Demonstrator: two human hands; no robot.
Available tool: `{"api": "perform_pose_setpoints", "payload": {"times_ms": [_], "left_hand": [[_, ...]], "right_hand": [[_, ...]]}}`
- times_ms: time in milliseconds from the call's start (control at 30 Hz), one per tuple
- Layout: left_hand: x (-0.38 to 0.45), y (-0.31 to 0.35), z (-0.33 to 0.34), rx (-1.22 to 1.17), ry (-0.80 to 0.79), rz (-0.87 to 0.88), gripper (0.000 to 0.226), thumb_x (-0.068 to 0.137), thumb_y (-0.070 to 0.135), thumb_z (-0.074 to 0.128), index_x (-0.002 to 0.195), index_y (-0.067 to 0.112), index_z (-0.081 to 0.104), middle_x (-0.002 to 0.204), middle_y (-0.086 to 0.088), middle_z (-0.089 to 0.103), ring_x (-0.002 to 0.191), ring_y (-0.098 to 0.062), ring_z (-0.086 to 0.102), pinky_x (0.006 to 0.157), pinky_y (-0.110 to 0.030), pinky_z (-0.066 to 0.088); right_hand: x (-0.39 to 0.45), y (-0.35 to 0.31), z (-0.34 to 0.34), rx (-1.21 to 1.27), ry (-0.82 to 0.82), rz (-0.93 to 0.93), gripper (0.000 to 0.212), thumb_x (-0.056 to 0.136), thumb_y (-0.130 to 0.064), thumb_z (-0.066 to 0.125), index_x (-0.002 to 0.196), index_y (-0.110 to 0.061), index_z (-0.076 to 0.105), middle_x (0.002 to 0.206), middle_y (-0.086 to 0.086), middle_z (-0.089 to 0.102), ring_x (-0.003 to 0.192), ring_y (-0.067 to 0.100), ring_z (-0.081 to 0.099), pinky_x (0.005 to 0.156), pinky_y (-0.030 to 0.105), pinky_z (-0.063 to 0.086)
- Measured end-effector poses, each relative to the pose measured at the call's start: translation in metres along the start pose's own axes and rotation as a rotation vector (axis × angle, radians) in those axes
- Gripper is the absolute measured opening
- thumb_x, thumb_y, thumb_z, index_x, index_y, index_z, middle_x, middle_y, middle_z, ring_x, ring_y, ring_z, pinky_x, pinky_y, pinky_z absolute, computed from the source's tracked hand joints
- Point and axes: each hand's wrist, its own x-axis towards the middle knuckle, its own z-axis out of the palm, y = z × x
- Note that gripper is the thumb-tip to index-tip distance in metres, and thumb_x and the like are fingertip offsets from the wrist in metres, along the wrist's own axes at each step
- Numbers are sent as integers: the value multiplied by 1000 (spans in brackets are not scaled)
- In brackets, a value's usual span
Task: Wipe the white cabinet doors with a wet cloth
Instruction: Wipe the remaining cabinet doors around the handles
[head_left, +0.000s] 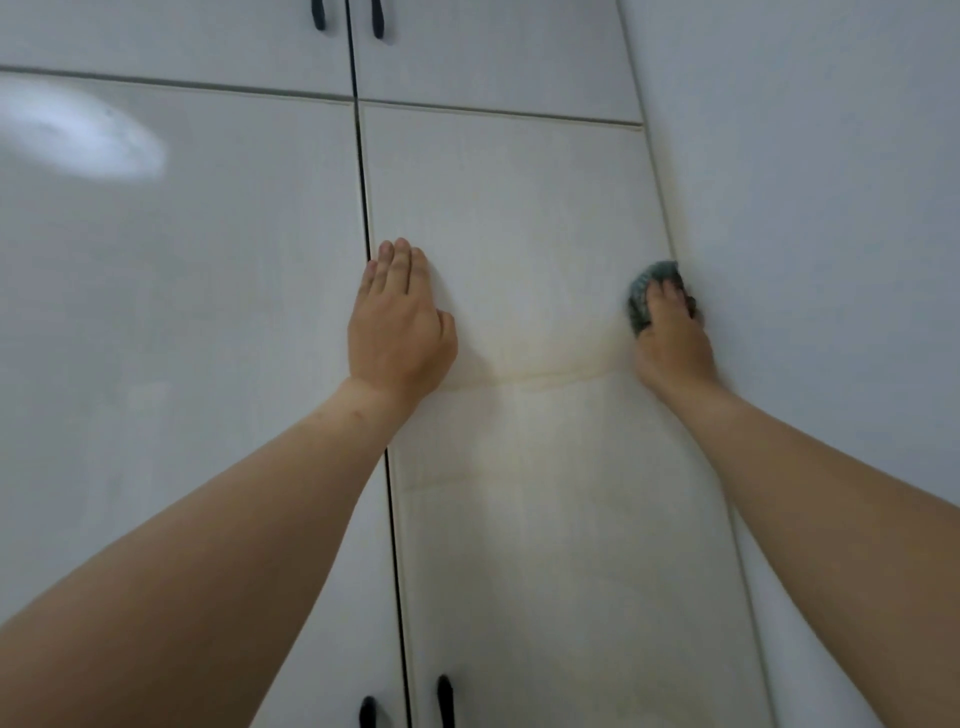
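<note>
The right cabinet door (519, 234) filled the middle of the view, a tall white panel with faint yellowish streaks crossing it about halfway down. The left hand (397, 322) lay flat against this door near its left edge, fingers straight and close together, thumb spread toward the door's middle, holding nothing. The tips of those fingers reached just beside the dark vertical gap that parted this door from the left cabinet door (182, 286), which carried a bright patch of reflected light near its upper left.

The right hand (672, 332) pressed a bunched grey-green cloth (647, 293) against the right edge of the right cabinet door, where the door met the plain white wall (805, 208). Its fingers were curled over the cloth, which stuck out above and to the left of them.

Above the right cabinet door, across a thin horizontal seam, sat the upper cabinet doors (493, 62), with two dark handles (376, 18) showing at the top. Two more dark handles (445, 701) stood at the bottom, either side of the vertical gap.
</note>
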Motion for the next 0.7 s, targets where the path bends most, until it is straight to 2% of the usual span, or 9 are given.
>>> {"api": "perform_pose_setpoints", "payload": {"times_ms": [67, 100, 200, 267, 333, 500, 567, 633, 700], "left_hand": [[-1, -2, -1, 9, -11, 11, 76, 82, 26, 19, 148, -9, 34, 156, -25, 33, 149, -36, 26, 125, -42, 16], [-1, -2, -1, 10, -15, 18, 76, 82, 26, 19, 148, -9, 35, 156, -26, 33, 149, -36, 26, 125, -43, 16], [-1, -2, -4, -2, -30, 14, 75, 82, 26, 21, 148, -8, 35, 155, -26, 34, 148, -36, 27, 124, -42, 16], [1, -2, -9, -35, -56, 3, 74, 83, 24, 21, 148, -8, 34, 156, -25, 33, 149, -35, 26, 125, -41, 15], [1, -5, -16, -90, -63, 8, 75, 83, 24, 17, 150, -6, 33, 157, -24, 31, 150, -34, 25, 125, -40, 14], [-4, -19, -41, -275, 33, 7, 63, 84, 8, 29, 145, -3, 44, 150, -20, 45, 141, -33, 41, 119, -38, 28], [-2, -20, -53, -391, -10, -15, 60, 83, 3, 40, 143, 1, 49, 144, -16, 54, 135, -30, 48, 113, -30, 33], [7, -17, -62, -513, -80, -62, 59, 83, 0, 50, 142, 8, 53, 138, -9, 60, 129, -22, 54, 107, -14, 33], [17, -10, -71, -677, -106, -156, 57, 81, 0, 58, 137, 12, 60, 128, -4, 68, 119, -16, 61, 104, -15, 41]], "right_hand": [[-16, -11, 8, 2, 15, 97, 64, 95, -4, 37, 155, -9, 17, 163, 10, 10, 150, 25, 9, 122, 40, 14], [-29, -24, 15, 20, 54, 63, 63, 94, -6, 38, 155, -8, 19, 163, 11, 13, 150, 25, 13, 121, 39, 18], [-83, -64, 35, 81, 116, -360, 63, 85, -10, 39, 148, -5, 39, 155, 14, 34, 144, 28, 31, 115, 38, 29], [-104, -75, 43, -12, 24, -684, 62, 85, -10, 34, 146, -7, 43, 154, 8, 37, 145, 24, 29, 118, 34, 28], [-100, -78, 39, -66, -40, -794, 61, 88, -9, 30, 148, -11, 40, 157, 4, 33, 148, 20, 24, 118, 34, 28], [-64, -127, 36, 13, -87, -674, 65, 91, 0, 39, 153, -18, 31, 161, -1, 22, 150, 17, 15, 117, 35, 30], [-52, -159, 30, 91, -103, -693, 61, 90, -3, 42, 147, -23, 43, 154, -2, 39, 144, 19, 33, 108, 32, 38], [-45, -184, 15, 273, 10, -584, 47, 88, -9, 47, 129, -28, 62, 119, -2, 69, 109, 20, 64, 88, 31, 51], [-43, -203, 1, 497, 165, -423, 43, 82, -7, 51, 113, -28, 71, 93, -4, 75, 82, 16, 67, 75, 32, 54]]}}
